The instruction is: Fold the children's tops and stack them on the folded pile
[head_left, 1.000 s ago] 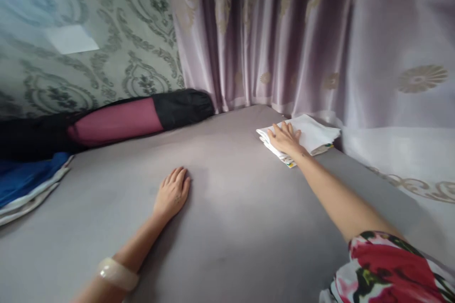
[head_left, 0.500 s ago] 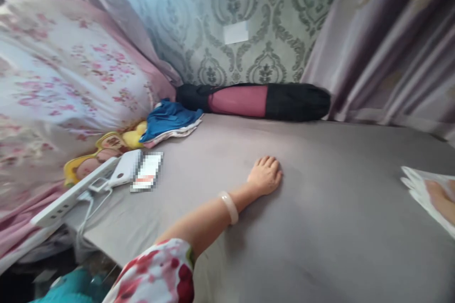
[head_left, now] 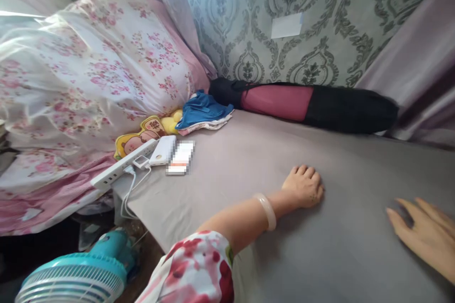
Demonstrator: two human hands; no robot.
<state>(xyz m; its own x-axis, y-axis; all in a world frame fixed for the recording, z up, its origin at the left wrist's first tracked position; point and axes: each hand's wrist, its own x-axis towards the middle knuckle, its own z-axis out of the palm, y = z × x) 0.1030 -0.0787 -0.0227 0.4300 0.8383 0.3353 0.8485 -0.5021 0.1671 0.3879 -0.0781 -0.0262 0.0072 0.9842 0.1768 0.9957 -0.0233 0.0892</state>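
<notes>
My left hand (head_left: 304,186) lies palm down on the grey sheet (head_left: 337,255), fingers resting on the fabric with nothing held. A pale bangle (head_left: 267,212) circles that wrist, below a red-and-white patterned sleeve (head_left: 199,265). At the right edge, my right hand (head_left: 424,232) is just over the sheet, its thumb and fingers spread and no object in them. Whether it touches the fabric I cannot tell.
A long black-and-pink bag (head_left: 277,102) lies along the wall. To the left are folded blue clothing (head_left: 204,111), a blurred-out flat item (head_left: 181,158), a white power bank (head_left: 163,150) and a power strip (head_left: 124,165). A turquoise fan (head_left: 74,274) stands below the edge.
The view has turned left, so everything sits further right. My right hand held a folded white cloth or paper before; now it is bare and that item is out of view.
</notes>
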